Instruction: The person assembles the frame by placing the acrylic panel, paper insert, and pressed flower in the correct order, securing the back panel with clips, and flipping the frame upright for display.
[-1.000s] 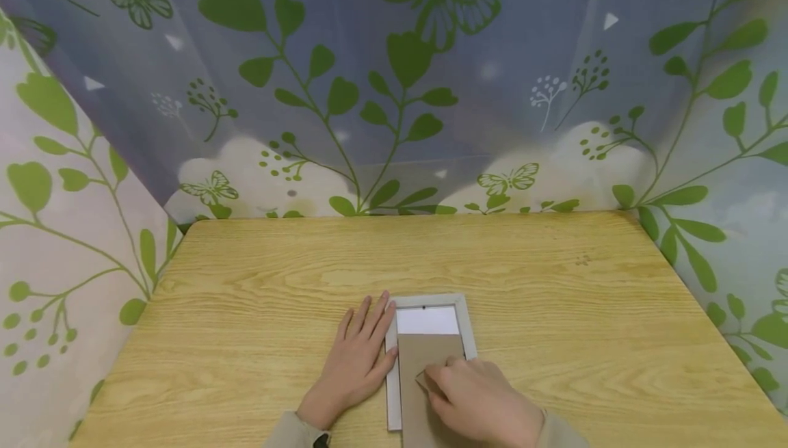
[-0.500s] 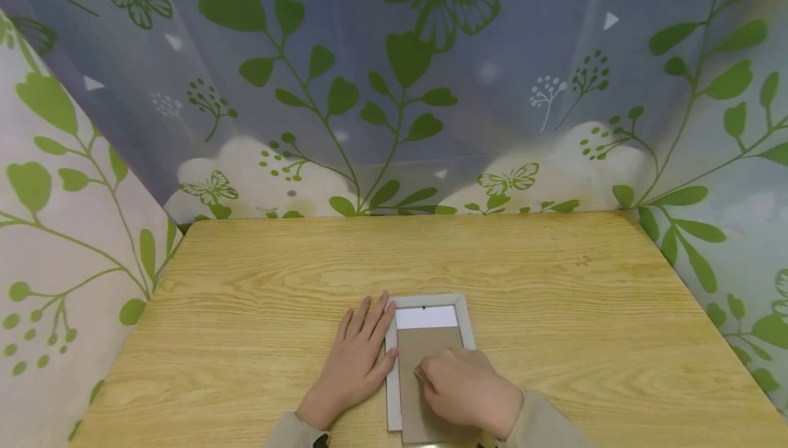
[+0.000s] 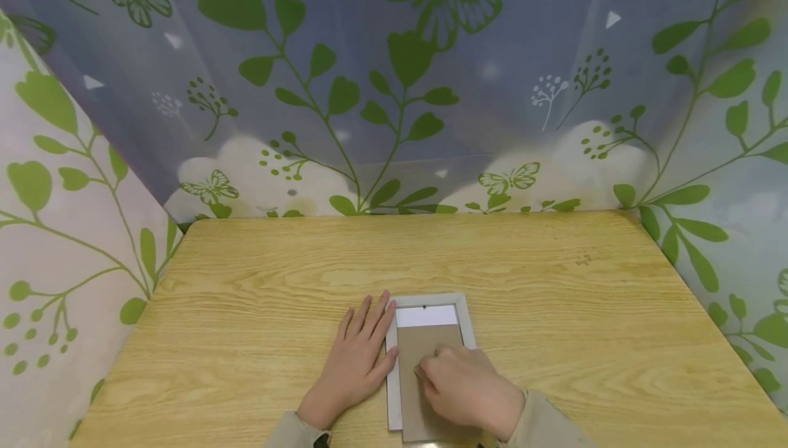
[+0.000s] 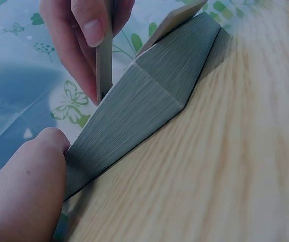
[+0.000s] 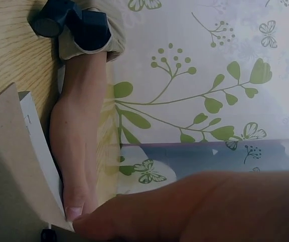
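left hand (image 3: pixel 353 371) blocks left side of frame (image 3: pixel 464 321); far side lies free.

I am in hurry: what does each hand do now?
Left hand: open, touching the picture frame.
Right hand: closed, pinching the stand flap on the backing board.

The left hand (image 3: pixel 353 369) lies palm down, its back uppermost, with four fingers (image 3: pixel 376 317) straight, slightly spread and directed forward; the left thumb (image 3: pixel 383 368) stands apart from them, angled toward the other hand. The right hand (image 3: pixel 464 388) reaches inward from the right, knuckles uppermost, its digits bent and drawn together in a pinch; in the left wrist view they point downward. The two hands stand near each other in the head view, apart. A pale left sleeve (image 3: pixel 288 431) and right sleeve (image 3: pixel 544 422) end near the wrists.
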Motion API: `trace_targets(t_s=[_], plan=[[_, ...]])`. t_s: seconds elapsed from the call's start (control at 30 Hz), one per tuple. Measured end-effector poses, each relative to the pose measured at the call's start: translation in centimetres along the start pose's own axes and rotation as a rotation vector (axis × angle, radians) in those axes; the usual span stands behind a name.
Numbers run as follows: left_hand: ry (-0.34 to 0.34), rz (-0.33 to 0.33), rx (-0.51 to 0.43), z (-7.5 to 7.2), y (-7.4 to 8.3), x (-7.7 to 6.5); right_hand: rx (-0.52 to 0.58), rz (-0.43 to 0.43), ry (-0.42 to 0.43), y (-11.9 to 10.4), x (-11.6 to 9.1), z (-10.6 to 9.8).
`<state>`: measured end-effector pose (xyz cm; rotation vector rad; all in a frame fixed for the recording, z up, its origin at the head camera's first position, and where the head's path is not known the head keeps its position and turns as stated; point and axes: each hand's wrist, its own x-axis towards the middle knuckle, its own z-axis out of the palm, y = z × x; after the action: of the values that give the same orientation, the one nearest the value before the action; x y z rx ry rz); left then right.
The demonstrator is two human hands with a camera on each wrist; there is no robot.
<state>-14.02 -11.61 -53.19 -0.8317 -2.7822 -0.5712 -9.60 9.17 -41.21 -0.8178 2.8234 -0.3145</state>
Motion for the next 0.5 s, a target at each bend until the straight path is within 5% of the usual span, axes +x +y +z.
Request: trace_targets(t_s=[0.5], plan=[[0.013,0.011,0.006,0.0,0.1,0.1,0.002,-0.031,0.046,1.1,1.3,0.0]])
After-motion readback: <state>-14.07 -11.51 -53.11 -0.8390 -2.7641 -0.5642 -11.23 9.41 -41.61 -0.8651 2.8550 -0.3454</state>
